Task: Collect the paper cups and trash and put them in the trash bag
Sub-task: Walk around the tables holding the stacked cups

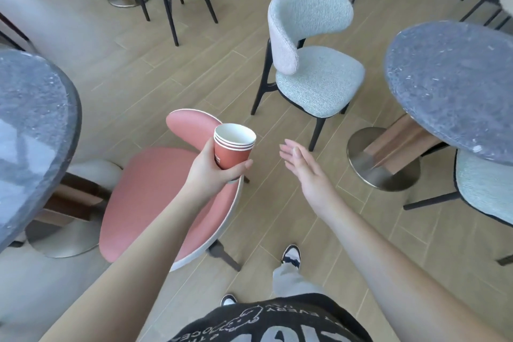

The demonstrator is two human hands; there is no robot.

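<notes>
Paper cups (232, 148): nested stack, red-brown outside, white inside, looks like three rims, held upright and mouth-up in the left hand (213, 168), fingers wrapped round the lower half, thumb across the front. Stack is in the air above the pink chair (155, 197), touching nothing else. Right hand (301, 162) is empty, fingers straight and loosely spread, palm turned inward, near the stack but apart from it. No trash bag in view, and I can't spot loose trash on the left grey table (30, 119) or the right grey table (455, 86); the tops look bare from here. My read: carry step, cups collected, bag still to find. To do it well: keep the stack vertical in case of dregs inside, don't squeeze hard since paper walls buckle, use the free hand to open the bag mouth, and drop the stack base first. Watch the light blue chair (313, 64) and table bases when walking through.
</notes>
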